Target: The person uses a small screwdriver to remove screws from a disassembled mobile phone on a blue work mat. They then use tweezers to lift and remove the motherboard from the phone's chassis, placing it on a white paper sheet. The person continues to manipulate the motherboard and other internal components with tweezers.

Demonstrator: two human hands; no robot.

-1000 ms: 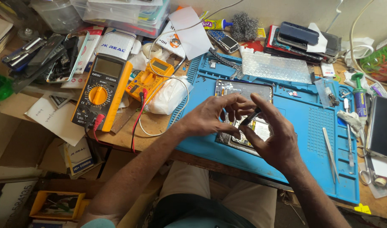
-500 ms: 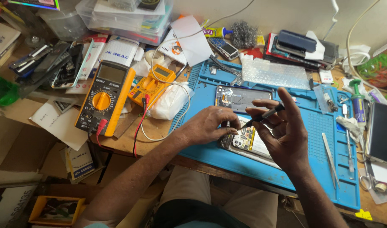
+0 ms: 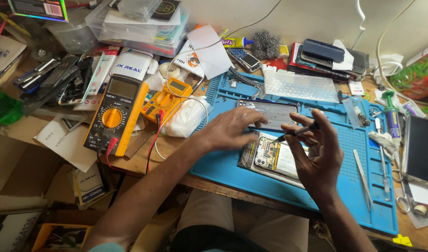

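From the head view, the left hand (image 3: 235,127) lies palm down, fingers spread and holding nothing, pressing on the top edge of the opened smartphone with its back cover off, circuit board and pale battery exposed (image 3: 273,157). The phone rests flat near the front middle of the blue silicone repair mat (image 3: 358,154). The right hand (image 3: 316,154) pinches a slim black precision screwdriver (image 3: 298,132) between thumb and fingers, its tip slanting down and left just above the board. A detached dark phone back panel (image 3: 274,114) lies on the mat behind the left hand.

This looks like work on the board's fasteners or connectors, mid-teardown. The next move seems to call for seating the tip squarely while the left hand steadies the phone.

Well apart on the left sits a yellow-cased digital multimeter (image 3: 115,114).
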